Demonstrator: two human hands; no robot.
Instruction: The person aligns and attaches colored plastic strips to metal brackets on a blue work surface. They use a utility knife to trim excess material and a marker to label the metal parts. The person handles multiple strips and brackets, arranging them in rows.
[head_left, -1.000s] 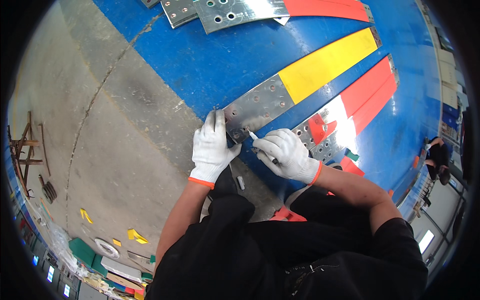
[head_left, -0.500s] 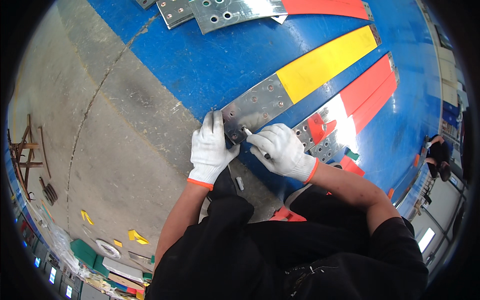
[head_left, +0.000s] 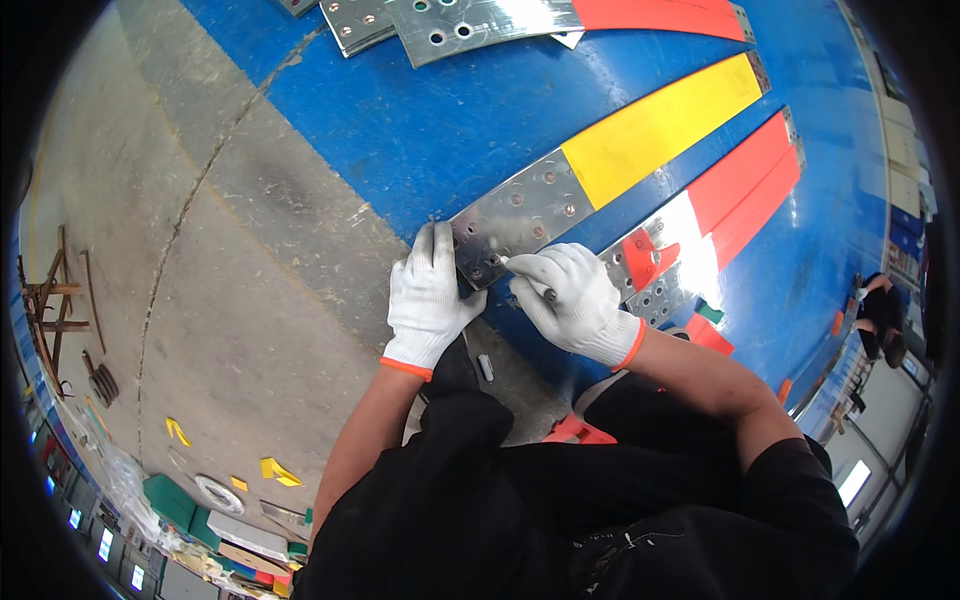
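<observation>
A long flat bar lies on the blue floor, with a metal end plate (head_left: 520, 210) full of holes and a yellow section (head_left: 660, 130). My left hand (head_left: 422, 300), in a white knit glove, is laid at the plate's near end, fingers stretched along the corner and thumb spread at the other corner. Pinched in my gloved right hand (head_left: 578, 305) is a slim pen-like marker (head_left: 549, 296). Its pale tip meets the plate beside a hole; most of its shaft is hidden by the fingers. A small white cylinder (head_left: 485, 367) rests on the floor below my left hand.
Red bars (head_left: 745, 180) with perforated metal ends lie to the right; another red bar (head_left: 660, 15) lies on stacked plates at the top. Red scraps (head_left: 578, 430) are near my legs. A wooden frame (head_left: 55, 300) stands far left. Another person (head_left: 882, 315) is at the far right.
My right hand has shifted slightly right, and the marker is tilted more upright, its tip still by the plate's holes. My left hand stays at the plate's end.
</observation>
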